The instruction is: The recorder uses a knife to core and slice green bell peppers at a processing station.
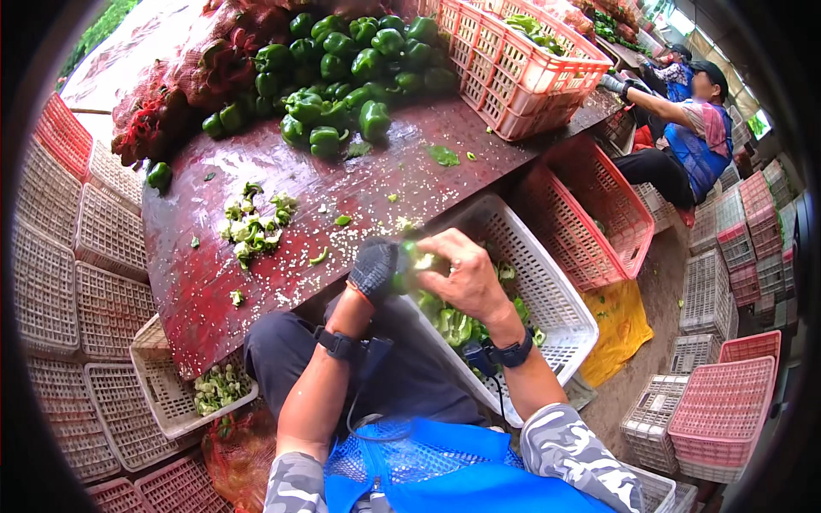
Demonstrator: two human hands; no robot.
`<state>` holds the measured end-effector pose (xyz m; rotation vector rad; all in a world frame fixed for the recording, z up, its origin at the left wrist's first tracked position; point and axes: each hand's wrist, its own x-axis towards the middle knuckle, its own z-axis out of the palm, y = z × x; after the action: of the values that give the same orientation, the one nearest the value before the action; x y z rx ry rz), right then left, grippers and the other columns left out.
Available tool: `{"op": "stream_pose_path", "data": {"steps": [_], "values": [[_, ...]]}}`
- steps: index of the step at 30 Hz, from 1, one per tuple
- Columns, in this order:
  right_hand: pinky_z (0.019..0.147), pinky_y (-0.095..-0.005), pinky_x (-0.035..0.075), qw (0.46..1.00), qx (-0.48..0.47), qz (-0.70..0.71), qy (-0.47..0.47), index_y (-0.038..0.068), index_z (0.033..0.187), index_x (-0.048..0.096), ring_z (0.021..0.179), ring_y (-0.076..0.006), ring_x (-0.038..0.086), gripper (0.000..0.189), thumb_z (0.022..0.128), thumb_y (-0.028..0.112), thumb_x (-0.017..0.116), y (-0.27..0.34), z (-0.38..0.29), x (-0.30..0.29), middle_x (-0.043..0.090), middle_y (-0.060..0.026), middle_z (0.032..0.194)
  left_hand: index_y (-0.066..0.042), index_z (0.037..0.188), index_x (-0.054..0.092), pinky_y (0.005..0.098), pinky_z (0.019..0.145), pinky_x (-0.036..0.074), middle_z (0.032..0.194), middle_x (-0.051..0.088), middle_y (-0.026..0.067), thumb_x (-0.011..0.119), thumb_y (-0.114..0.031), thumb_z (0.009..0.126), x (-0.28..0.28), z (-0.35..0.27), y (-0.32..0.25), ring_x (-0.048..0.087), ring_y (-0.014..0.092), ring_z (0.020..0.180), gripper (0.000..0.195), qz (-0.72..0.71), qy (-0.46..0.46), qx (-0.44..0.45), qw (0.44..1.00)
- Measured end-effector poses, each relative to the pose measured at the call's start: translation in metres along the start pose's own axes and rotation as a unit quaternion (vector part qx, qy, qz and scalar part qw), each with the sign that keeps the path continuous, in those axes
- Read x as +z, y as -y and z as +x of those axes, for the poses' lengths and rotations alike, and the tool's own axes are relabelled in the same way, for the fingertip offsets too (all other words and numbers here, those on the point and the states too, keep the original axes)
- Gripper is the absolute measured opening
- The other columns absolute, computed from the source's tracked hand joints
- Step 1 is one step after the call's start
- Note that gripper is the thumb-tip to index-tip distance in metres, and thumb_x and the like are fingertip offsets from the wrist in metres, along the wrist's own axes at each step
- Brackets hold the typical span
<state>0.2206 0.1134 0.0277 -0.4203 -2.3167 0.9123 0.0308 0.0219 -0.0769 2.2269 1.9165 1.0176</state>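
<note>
Gloved in dark knit, my left hand [378,266] is closed around a green bell pepper [404,263], blurred by motion. My bare right hand [465,272] touches the pepper's right side with thumb and fingers, at its pale core; whether the fingers grip the core I cannot tell. Below my right hand, a white plastic crate [542,276] holds opened green peppers [452,327]. Whole green bell peppers [375,122] are heaped at the back of the dark red table [256,320]. A small pile of pepper cores [250,231] lies on its left part, among scattered pale seeds.
Red mesh sacks [211,77] lie at the back left. Beside the heap stands a pink crate [513,77]; another pink crate [584,237] is below the table edge. A crate of cores [154,378] is at lower left. People in blue vests [693,147] sit at right, near stacked crates [705,301].
</note>
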Motion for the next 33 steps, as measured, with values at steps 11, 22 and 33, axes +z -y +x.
{"op": "stream_pose_path", "data": {"steps": [11,22,33], "values": [[0.077,-0.0385,0.055,1.000,-0.008,-0.003,-0.003,0.003,0.104,0.071,0.085,-0.0319,0.067,0.033,0.072,0.011,0.075,-0.014,0.000,0.027,0.067,-0.0140,0.093,-0.007,0.069,0.068,0.0376,0.057,0.052,0.065,0.066,0.0079,0.060,-0.010,0.084,-0.004,0.004,-0.013,0.066,0.021,0.061,0.018,-0.161,-0.020,-0.103,0.981],[0.067,-0.0380,0.052,1.000,-0.018,0.011,-0.012,0.004,0.099,0.073,0.073,-0.0310,0.064,0.027,0.075,0.016,0.074,-0.013,-0.002,0.027,0.063,-0.0140,0.079,-0.012,0.067,0.059,0.0476,0.054,0.048,0.060,0.057,0.0132,0.069,-0.017,0.066,-0.013,0.010,-0.015,0.059,0.037,0.056,0.011,-0.010,-0.029,0.078,0.996],[0.059,-0.0338,0.051,0.996,0.019,0.089,-0.002,0.002,0.095,0.074,0.062,-0.0207,0.062,0.024,0.073,0.011,0.074,-0.023,-0.009,0.027,0.063,-0.0118,0.072,-0.010,0.063,0.057,0.0414,0.051,0.048,0.059,0.054,0.0129,0.070,-0.017,0.068,-0.011,0.008,-0.011,0.057,0.033,0.053,0.015,0.005,0.014,0.101,0.995]]}}
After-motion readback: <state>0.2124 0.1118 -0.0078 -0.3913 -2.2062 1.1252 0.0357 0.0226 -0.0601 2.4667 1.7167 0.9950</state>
